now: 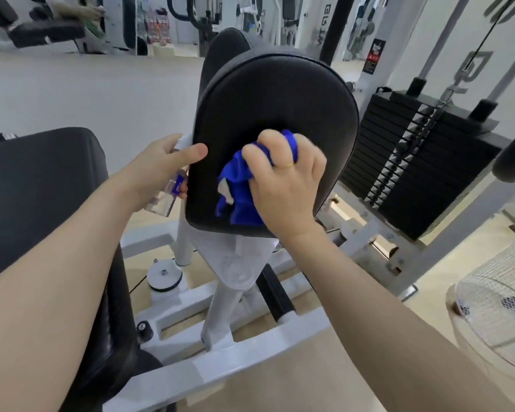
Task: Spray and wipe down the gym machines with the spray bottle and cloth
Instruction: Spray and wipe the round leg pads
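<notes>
A black padded machine pad (274,96) with a rounded top stands in the middle of the view on a white frame. My right hand (286,179) presses a bunched blue cloth (238,188) against the lower part of this pad. My left hand (158,165) grips a clear spray bottle (168,197) with a blue label at the pad's left edge, and its thumb rests on the pad's face. The bottle's head is hidden behind my fingers.
A second black pad (42,197) fills the left side. A black weight stack (416,162) with guide rods stands to the right. White frame bars (220,361) cross the wooden floor below. A wire fan guard (500,304) sits at the lower right.
</notes>
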Demonstrator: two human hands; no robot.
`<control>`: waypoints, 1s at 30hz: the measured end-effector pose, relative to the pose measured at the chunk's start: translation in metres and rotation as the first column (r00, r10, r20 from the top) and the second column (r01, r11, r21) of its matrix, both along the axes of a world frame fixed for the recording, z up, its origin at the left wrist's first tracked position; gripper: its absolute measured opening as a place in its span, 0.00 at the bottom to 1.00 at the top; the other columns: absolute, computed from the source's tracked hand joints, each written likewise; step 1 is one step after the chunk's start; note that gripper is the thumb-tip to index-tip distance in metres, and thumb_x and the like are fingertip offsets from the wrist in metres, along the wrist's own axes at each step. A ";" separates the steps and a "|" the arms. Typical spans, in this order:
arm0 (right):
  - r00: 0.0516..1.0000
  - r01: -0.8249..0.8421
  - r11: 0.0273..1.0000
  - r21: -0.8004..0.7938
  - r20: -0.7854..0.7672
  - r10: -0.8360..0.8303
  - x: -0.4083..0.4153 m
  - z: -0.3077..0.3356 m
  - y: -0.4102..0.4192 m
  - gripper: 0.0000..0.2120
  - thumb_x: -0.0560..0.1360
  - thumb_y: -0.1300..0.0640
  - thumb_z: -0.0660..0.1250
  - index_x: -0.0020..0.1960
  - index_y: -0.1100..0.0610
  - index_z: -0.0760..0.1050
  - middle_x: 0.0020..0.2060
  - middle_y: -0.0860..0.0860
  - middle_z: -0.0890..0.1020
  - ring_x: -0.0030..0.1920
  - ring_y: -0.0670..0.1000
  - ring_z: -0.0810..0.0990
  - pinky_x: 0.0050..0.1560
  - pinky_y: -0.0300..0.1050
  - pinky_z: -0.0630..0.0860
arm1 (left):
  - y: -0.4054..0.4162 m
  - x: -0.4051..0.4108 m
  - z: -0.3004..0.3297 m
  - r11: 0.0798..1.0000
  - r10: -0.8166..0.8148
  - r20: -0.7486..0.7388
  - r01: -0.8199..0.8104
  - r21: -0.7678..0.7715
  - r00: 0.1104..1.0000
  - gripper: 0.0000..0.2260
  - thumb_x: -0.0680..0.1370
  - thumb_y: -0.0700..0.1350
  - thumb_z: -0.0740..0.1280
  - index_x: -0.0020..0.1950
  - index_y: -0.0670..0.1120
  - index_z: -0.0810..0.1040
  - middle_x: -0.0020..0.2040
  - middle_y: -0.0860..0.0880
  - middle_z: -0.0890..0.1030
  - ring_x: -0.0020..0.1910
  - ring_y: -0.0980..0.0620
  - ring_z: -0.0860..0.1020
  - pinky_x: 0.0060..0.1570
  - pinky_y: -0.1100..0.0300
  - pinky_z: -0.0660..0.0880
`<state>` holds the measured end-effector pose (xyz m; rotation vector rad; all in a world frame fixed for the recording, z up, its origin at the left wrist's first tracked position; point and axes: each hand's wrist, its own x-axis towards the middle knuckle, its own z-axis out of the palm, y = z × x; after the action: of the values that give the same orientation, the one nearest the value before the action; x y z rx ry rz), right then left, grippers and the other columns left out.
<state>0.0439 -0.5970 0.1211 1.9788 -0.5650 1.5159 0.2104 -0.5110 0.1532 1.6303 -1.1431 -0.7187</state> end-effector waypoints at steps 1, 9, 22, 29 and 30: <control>0.996 0.001 0.999 -0.044 -0.086 -0.004 -0.001 -0.010 0.000 0.10 0.74 0.63 0.58 0.49 0.49 0.68 0.53 0.48 0.68 0.49 0.55 0.69 0.47 0.50 0.67 | -0.002 0.001 0.000 1.000 0.005 -0.005 -0.005 -0.007 1.000 0.12 0.79 0.53 0.59 0.59 0.48 0.72 0.42 0.52 0.78 0.28 0.62 0.77 0.29 0.70 0.72; 0.999 0.030 0.999 -0.030 0.012 -0.030 -0.003 0.039 -0.008 0.05 0.73 0.56 0.65 0.42 0.47 0.77 0.56 0.48 0.65 0.55 0.54 0.65 0.55 0.51 0.61 | 0.001 0.009 0.001 0.998 0.059 -0.004 -0.059 0.025 0.998 0.25 0.77 0.57 0.62 0.68 0.42 0.67 0.50 0.44 0.77 0.33 0.51 0.74 0.29 0.64 0.73; 0.950 -0.070 0.994 -0.088 -0.310 0.039 -0.009 0.029 -0.011 0.05 0.75 0.51 0.62 0.49 0.50 0.71 0.55 0.52 0.67 0.50 0.57 0.69 0.44 0.52 0.70 | 0.006 -0.006 0.006 0.996 0.077 0.012 -0.077 -0.040 0.997 0.08 0.79 0.52 0.61 0.50 0.50 0.74 0.35 0.48 0.75 0.21 0.55 0.70 0.21 0.65 0.70; 0.994 0.105 0.994 0.039 0.025 -0.106 -0.026 0.047 -0.020 0.07 0.73 0.58 0.64 0.49 0.51 0.73 0.56 0.52 0.64 0.52 0.57 0.65 0.46 0.51 0.66 | 0.005 -0.011 0.007 0.996 0.086 0.085 -0.088 0.029 0.993 0.15 0.80 0.56 0.57 0.64 0.51 0.66 0.46 0.49 0.76 0.29 0.52 0.72 0.26 0.66 0.73; 0.995 0.095 0.995 0.029 -0.037 -0.094 -0.023 0.030 -0.016 0.07 0.73 0.59 0.63 0.50 0.51 0.71 0.56 0.52 0.64 0.51 0.58 0.66 0.45 0.51 0.66 | 0.004 -0.012 0.007 0.997 0.069 0.065 -0.070 0.014 0.995 0.13 0.80 0.55 0.57 0.61 0.50 0.68 0.44 0.50 0.76 0.28 0.53 0.73 0.24 0.67 0.73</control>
<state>0.0213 -0.6128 0.1508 1.9692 -0.6617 1.4204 0.1986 -0.5066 0.1606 1.7093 -1.1225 -0.6361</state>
